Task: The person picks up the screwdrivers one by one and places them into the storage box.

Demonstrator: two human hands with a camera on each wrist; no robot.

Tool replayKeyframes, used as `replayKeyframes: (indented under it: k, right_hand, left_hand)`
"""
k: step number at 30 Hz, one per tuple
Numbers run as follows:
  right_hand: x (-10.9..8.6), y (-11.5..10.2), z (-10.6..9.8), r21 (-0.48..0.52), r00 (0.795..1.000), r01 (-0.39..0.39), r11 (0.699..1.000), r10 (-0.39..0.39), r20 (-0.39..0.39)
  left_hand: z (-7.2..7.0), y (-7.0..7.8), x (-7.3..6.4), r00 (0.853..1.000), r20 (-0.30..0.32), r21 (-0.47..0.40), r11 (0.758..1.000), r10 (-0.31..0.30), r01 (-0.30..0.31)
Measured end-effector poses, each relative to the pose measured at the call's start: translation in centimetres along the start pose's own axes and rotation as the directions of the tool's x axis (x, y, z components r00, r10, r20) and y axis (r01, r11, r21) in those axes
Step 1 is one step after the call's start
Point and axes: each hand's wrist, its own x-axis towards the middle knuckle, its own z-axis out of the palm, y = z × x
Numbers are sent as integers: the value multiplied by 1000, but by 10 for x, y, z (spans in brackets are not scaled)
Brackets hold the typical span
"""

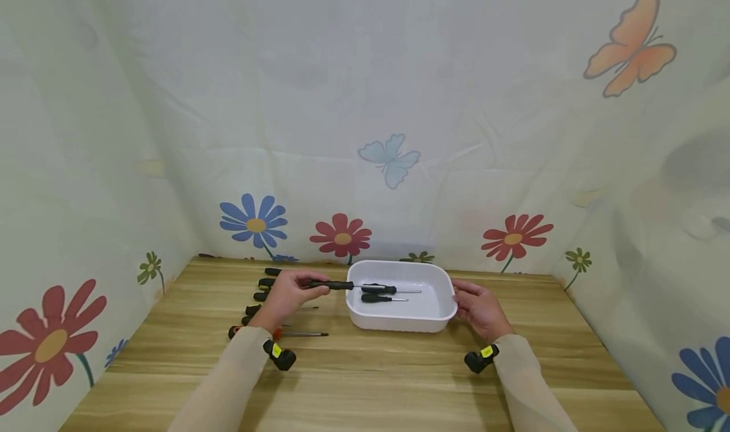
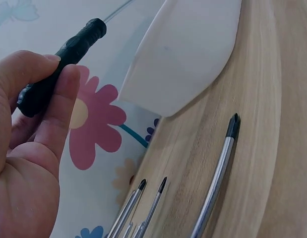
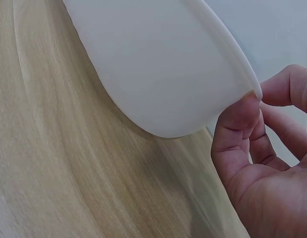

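Note:
My left hand (image 1: pixel 289 298) holds a black-handled screwdriver (image 1: pixel 338 285) by its handle, thumb on one side and fingers on the other. Its thin metal shaft points right and reaches over the left rim of a white plastic box (image 1: pixel 393 324). Inside the box lie two more black-handled screwdrivers, a longer screwdriver (image 1: pixel 381 289) and a shorter screwdriver (image 1: pixel 373 298). At the box's right end my right hand (image 1: pixel 483 310) pinches the rim between thumb and fingers, as the right wrist view shows. In the left wrist view the held handle (image 2: pixel 76 47) sits above the table.
Several screwdrivers lie in a column left of the box, partly hidden by my left hand and forearm. The nearest one, a red-and-black screwdriver (image 1: pixel 305 334), points its shaft right. A flowered curtain (image 1: pixel 399 223) hangs behind the wooden table (image 1: pixel 365 381).

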Motion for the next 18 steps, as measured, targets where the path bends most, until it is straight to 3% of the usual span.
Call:
replayKeyframes:
  k: [6,18]
  right_hand:
    - [1,0,-1,-5,1000,-4,1000,4,-6]
    - [-2,-2,-2,-8,1000,0,1000,0,2]
  left_hand:
    - [8,-2,9,1000,10,-20,1000,3,-3]
    - [26,3,23,999,31,25,1000,-11,10]
